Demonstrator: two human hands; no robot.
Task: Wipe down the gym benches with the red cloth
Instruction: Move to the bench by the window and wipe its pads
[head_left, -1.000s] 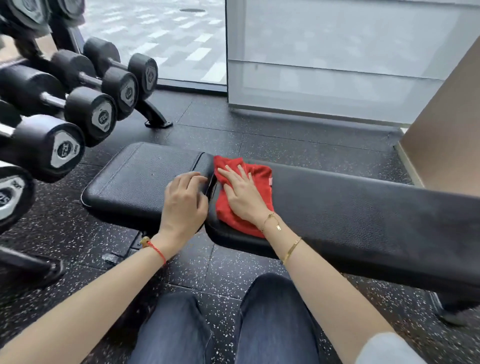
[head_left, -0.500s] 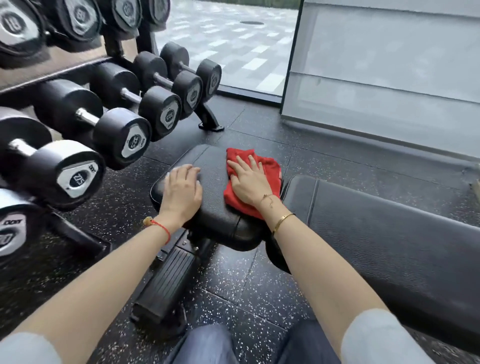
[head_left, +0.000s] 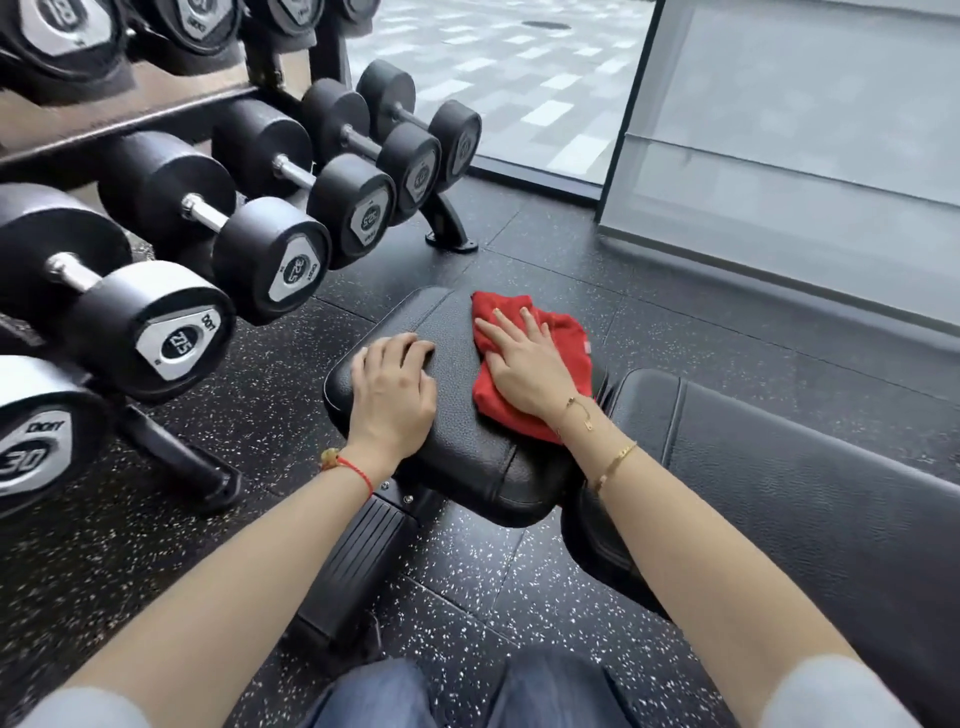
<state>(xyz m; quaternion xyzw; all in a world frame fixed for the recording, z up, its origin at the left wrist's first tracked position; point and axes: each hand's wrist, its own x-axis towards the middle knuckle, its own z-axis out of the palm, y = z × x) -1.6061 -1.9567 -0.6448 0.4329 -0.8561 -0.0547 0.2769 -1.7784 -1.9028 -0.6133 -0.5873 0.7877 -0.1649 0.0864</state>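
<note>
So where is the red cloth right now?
The red cloth lies on the right side of the bench's small seat pad, flat under the right hand, with the left hand beside it.

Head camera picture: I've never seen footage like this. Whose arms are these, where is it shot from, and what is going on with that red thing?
No machine here: these are a person's own arms, filmed by a wide camera worn on the head, looking down. They face a black padded bench. The right hand lies flat, fingers spread, pressing a red cloth onto the seat pad. The left hand rests on the pad beside it, fingers curled at the edge. On the left stands a rack of dumbbells. The floor is speckled.
</note>
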